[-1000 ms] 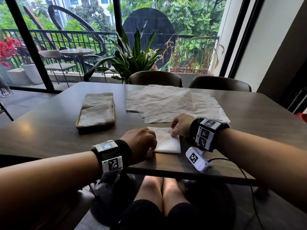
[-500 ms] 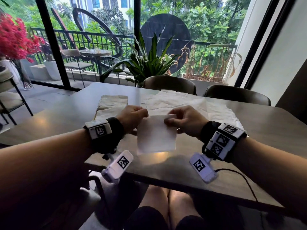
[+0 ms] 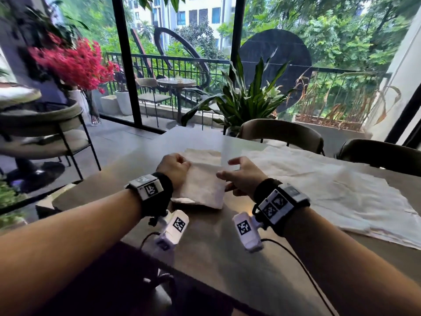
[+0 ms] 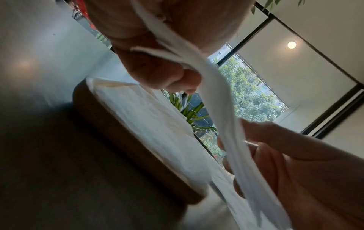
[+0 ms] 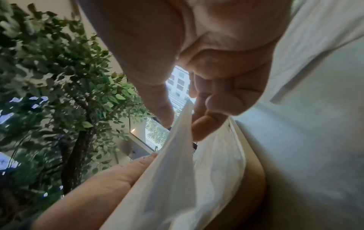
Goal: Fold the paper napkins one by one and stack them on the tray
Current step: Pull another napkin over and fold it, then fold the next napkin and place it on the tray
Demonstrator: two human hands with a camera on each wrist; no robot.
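Counter (image 3: 205, 242): I see both hands' fingers pinching the folded napkin (image 3: 202, 188) edges just above the tray (image 4: 122, 140); left hand (image 3: 173, 165), right hand (image 3: 243, 176).

Arms: we see both forearms bare, no sleeves.
Left wrist: our left hand (image 3: 173, 168) sits ahead of a black wristband (image 3: 159, 190) topped by a white block with a black square-code marker.
Right wrist: behind our right hand (image 3: 245, 179), a black band (image 3: 264, 192) carries a white block with two code markers.
Cameras: a small white coded unit (image 3: 174, 229) hangs under each wrist, each trailing a thin black cable (image 3: 293, 258).
Legs: dark shorts.
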